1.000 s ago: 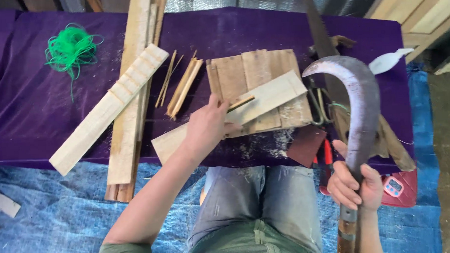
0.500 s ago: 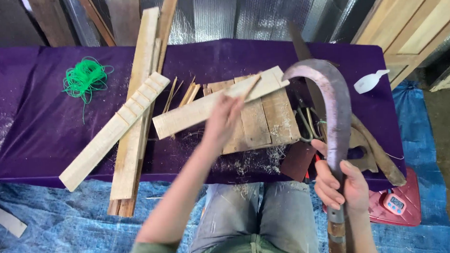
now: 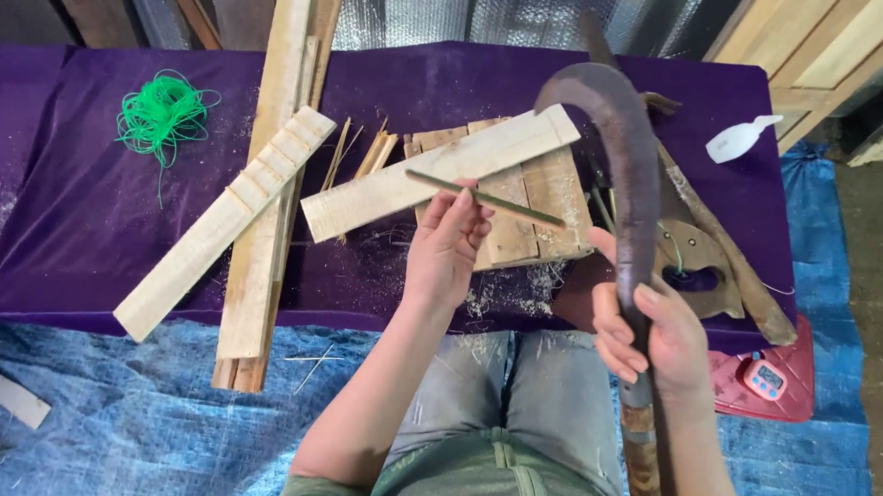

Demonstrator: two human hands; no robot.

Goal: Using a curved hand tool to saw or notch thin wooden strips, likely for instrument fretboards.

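Note:
My left hand pinches a thin greenish bamboo stick that slants right over a pale wooden plank. The plank lies across a small block of joined wood slats on the purple-covered table. My right hand grips the handle of a large curved sickle knife, blade arching up and left above the slats. Sawdust lies at the table's front edge, above my knees.
A coil of green cord sits at the table's left. A notched plank and long boards lie in the middle left. Thin splints, a white bottle, a saw and a red device are on the right. Blue tarp covers the floor.
My left hand let go of the pale plank and pulled back toward me, holding the thin stick. The sickle in my right hand swung left, closer to the slats.

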